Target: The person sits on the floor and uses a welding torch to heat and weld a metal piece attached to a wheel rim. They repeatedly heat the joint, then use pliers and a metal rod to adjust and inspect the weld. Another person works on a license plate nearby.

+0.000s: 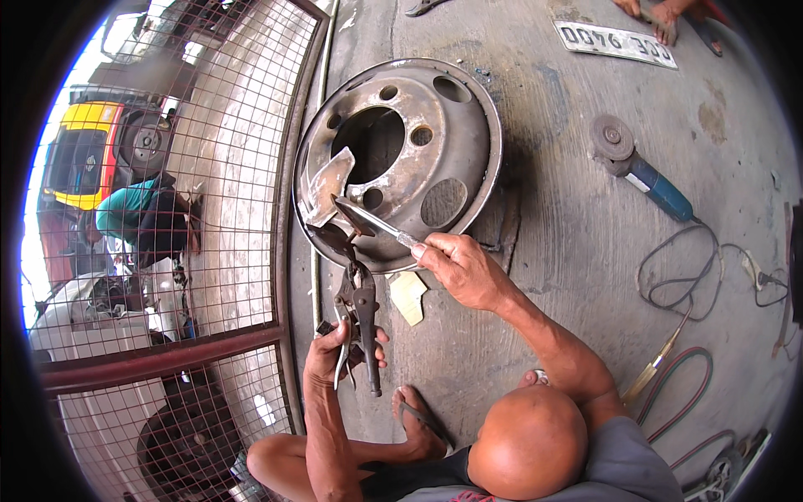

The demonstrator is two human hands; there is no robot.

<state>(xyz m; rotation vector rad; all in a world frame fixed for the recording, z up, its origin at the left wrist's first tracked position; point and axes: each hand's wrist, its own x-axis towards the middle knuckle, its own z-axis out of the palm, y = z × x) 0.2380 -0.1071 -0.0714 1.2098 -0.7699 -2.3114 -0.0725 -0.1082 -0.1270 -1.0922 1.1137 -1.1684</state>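
Observation:
My left hand is closed around locking pliers, whose jaws reach up to a dark metal piece at the wheel's near edge. In my right hand is a chipping hammer with a light metal handle. Its dark, narrow head rests over or just above the pieces at the rim; contact cannot be made out. A flat, rough-cut metal plate leans across the face of the large steel wheel rim, partly over its centre hole.
A teal angle grinder lies at the right with its cord. Below it are a brass torch and hoses. A licence plate lies near another person's hands. Red mesh fencing runs along the left. A pale cut piece lies beside the wheel.

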